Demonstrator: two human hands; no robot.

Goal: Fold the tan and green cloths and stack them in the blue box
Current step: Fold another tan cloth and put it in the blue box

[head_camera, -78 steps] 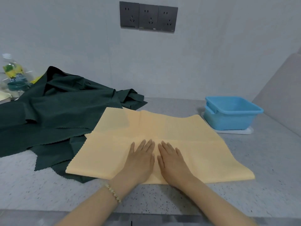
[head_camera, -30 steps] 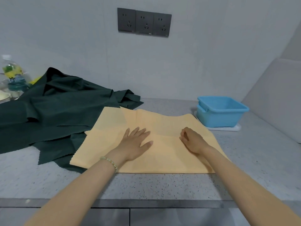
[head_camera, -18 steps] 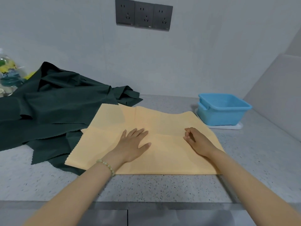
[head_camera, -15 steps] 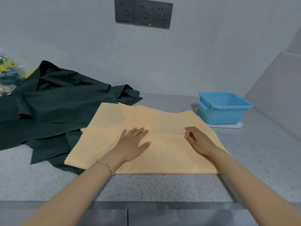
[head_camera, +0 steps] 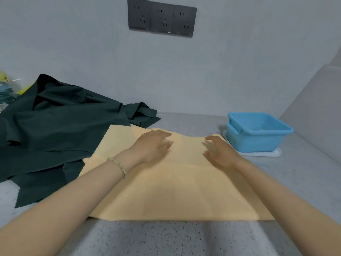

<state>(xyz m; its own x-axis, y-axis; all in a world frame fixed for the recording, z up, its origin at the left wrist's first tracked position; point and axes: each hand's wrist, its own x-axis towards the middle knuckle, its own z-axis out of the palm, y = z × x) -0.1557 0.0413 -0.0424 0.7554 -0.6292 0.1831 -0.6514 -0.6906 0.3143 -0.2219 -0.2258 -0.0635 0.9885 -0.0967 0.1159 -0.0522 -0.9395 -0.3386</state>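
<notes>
We note that both grips have advanced from mid-cloth to the far edge of the tan cloth [head_camera: 175,191]. It lies part-folded on the worktop [head_camera: 166,237], its left edge overlapping the unfolded green cloth [head_camera: 55,126]. The left grip [head_camera: 153,146] and right grip [head_camera: 219,153] have fingers extended and relaxed, holding nothing as far as blur allows. We judge another fold is being set up; the blue box [head_camera: 254,143] stands just right.
</notes>
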